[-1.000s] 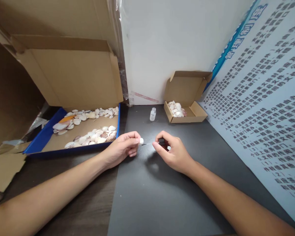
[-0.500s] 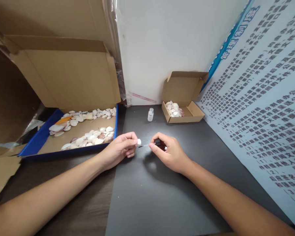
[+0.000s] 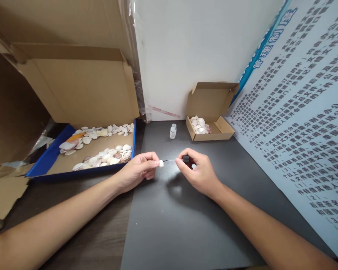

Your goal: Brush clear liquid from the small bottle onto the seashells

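Note:
Between thumb and forefinger, my left hand (image 3: 141,168) pinches a small white shell (image 3: 161,163). My right hand (image 3: 195,168) grips a brush with a black cap (image 3: 186,159) at its back end. Its thin clear stem (image 3: 170,160) points left, and the dark tip is at the shell's upper edge; whether it touches I cannot tell. Behind the hands an uncapped small clear bottle (image 3: 172,131) with a label stands upright on the dark grey mat (image 3: 157,225).
At left, an open blue-sided cardboard box (image 3: 81,171) holds many shells (image 3: 101,157) in two groups. A smaller open cardboard box (image 3: 214,137) with white and pinkish shells stands at the back right. A white panel (image 3: 169,75) and a printed board (image 3: 298,112) rise behind and at right.
My right hand has moved slightly right and up, and the brush now meets the shell's upper edge rather than pointing below it. The shell has turned in my left fingers.

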{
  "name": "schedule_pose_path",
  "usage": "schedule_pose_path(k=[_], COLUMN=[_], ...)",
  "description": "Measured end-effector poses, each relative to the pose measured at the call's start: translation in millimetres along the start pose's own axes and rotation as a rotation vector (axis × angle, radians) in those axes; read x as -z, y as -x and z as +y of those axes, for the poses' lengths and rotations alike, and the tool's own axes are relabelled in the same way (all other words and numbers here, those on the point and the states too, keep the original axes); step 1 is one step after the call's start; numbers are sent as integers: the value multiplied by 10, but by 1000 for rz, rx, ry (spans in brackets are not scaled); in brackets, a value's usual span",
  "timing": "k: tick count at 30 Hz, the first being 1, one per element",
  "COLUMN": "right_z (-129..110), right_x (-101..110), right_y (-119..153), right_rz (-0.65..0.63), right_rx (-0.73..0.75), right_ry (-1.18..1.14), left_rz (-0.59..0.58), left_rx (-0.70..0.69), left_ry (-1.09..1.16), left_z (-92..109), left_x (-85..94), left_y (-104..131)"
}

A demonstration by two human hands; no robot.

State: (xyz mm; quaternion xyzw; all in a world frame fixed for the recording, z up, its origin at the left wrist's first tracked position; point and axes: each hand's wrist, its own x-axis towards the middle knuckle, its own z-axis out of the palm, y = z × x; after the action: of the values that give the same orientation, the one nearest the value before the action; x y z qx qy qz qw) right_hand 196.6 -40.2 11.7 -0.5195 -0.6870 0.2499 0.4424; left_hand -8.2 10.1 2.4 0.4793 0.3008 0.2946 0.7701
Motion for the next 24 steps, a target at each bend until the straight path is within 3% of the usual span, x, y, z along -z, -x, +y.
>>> schedule_pose_path(k=[17, 24], right_z=[27, 47], right_x=[-15, -12], right_y=[-14, -4], right_rz=[-127, -219], right_rx=[75, 31], right_ry=[46, 128], left_rz=[58, 65], left_rx=[-22, -29], left_ry=[101, 107], left_z=[10, 12], left_x=[14, 3], left_y=[-15, -16])
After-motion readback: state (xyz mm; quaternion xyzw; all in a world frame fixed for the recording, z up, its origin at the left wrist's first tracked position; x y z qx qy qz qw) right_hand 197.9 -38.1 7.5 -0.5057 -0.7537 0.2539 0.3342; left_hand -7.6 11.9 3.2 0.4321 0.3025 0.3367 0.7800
